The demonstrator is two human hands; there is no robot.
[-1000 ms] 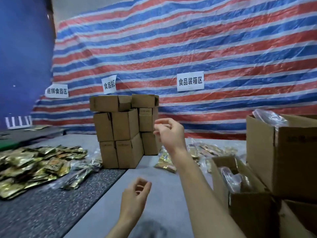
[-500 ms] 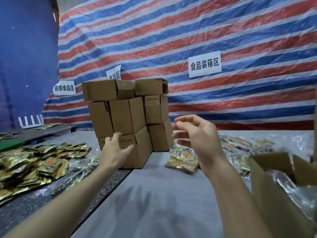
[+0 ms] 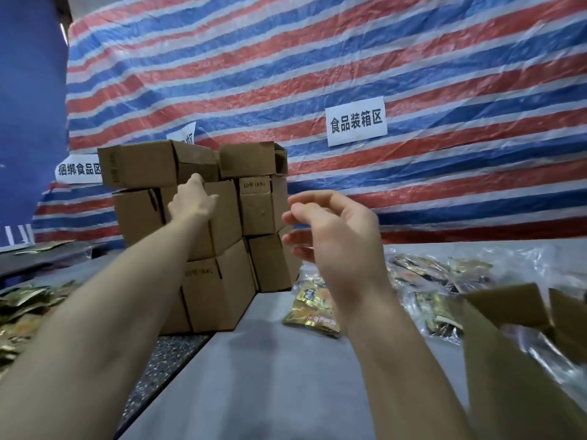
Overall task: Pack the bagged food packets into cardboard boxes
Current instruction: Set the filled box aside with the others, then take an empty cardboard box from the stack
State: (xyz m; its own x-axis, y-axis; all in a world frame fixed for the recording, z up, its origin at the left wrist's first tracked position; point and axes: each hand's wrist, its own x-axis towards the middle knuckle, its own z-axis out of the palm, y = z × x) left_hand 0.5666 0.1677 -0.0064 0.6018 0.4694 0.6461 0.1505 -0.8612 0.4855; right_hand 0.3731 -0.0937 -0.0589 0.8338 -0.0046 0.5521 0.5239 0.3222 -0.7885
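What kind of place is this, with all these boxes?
Probably a small food-packing workshop. Plain cardboard boxes are stacked on the table, bagged food packets lie beside them, and paper signs hang on the striped tarp behind.

A tarp [image 3: 349, 58] striped red, white and blue forms the back wall, creased and evenly lit. White paper signs with black characters are stuck on it: a large sign [image 3: 355, 125] right of its middle, a small sign [image 3: 79, 169] at its lower left edge. Left of the tarp is a blue wall [image 3: 28, 106]. Below the tarp lies a grey tabletop [image 3: 286, 392], with a speckled mat [image 3: 165, 354] along its left.
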